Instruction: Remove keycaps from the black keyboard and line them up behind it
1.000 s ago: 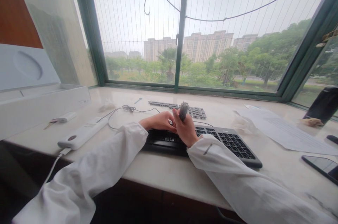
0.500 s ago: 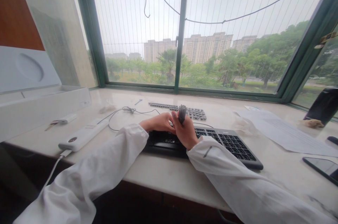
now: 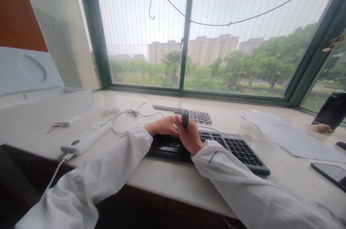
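A black keyboard (image 3: 242,149) lies near the counter's front edge, with bare key sockets showing on its right part. Over its left half my right hand (image 3: 190,137) is closed round a dark, thick-handled tool (image 3: 185,118) that stands almost upright. The tool's lower end is hidden by the hand. My left hand (image 3: 160,125) is bent in against the right one, thumb and fingers curled together; their tips, and anything between them, are out of sight. Loose keycaps (image 3: 200,117) stand in rows just behind both hands.
To the left are a white power bank (image 3: 85,139) with a plugged-in cable, a small white adapter (image 3: 69,121) and an open white box (image 3: 45,108). Paper sheets (image 3: 292,135) and a phone (image 3: 331,173) lie on the right. A thin black cable (image 3: 132,113) loops behind my left hand.
The top of the dark tool has tipped slightly and shows a smoother side. Both hands keep nearly the same place over the keyboard; the view has shifted a little.
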Motion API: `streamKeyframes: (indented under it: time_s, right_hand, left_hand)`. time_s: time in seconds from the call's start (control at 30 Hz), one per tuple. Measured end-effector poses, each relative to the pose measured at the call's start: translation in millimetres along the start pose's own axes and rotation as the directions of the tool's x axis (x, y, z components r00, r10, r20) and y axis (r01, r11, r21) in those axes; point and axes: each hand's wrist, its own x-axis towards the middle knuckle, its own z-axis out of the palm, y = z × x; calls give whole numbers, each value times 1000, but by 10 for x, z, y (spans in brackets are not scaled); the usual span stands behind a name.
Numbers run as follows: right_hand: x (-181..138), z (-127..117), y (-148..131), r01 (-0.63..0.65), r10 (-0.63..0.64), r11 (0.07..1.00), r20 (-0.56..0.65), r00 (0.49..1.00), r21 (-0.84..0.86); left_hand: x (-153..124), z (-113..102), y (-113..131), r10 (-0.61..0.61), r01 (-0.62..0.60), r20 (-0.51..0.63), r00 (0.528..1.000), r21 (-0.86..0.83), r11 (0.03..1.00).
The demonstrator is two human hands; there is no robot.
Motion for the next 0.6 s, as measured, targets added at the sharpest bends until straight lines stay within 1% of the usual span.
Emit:
streamKeyframes:
  time_s: [0.1, 0.17, 0.23, 0.27, 0.3, 0.37, 0.43, 0.5, 0.6]
  right_hand:
    - [-23, -19, -24, 41, -41, 999, -14, 999, -12]
    - [-53, -33, -61, 108, -108, 994, 36, 994, -3]
    - [-78, -40, -102, 184, -186, 983, 125, 975, 27]
    - [-81, -42, -117, 196, -199, 980, 138, 970, 37]
    - [-76, -42, -126, 185, -188, 982, 117, 975, 38]
    - [-40, -47, -121, 103, -103, 994, 2, 995, 33]
    - [22, -61, -87, -11, 17, 998, -103, 995, 67]
    - [87, -80, -35, -121, 143, 981, -146, 979, 154]
    - [155, -103, 38, -232, 287, 924, -150, 946, 303]
  left_hand:
    - [1, -18, 24, 24, -24, -21, 999, 14, 1000]
    - [0, -35, 10, -4, 4, 1, 1000, 51, 999]
    - [-1, -48, -15, -35, 31, 36, 999, 105, 994]
    - [0, -50, -24, -42, 36, 42, 998, 128, 991]
    - [0, -50, -30, -40, 34, 37, 999, 139, 990]
    - [0, -44, -21, -41, 40, 3, 999, 132, 990]
    - [-4, -41, 8, -73, 71, 18, 997, 113, 991]
    - [-9, -50, 46, -105, 97, 68, 992, 104, 990]
    - [-14, -78, 84, -106, 93, 110, 988, 114, 989]
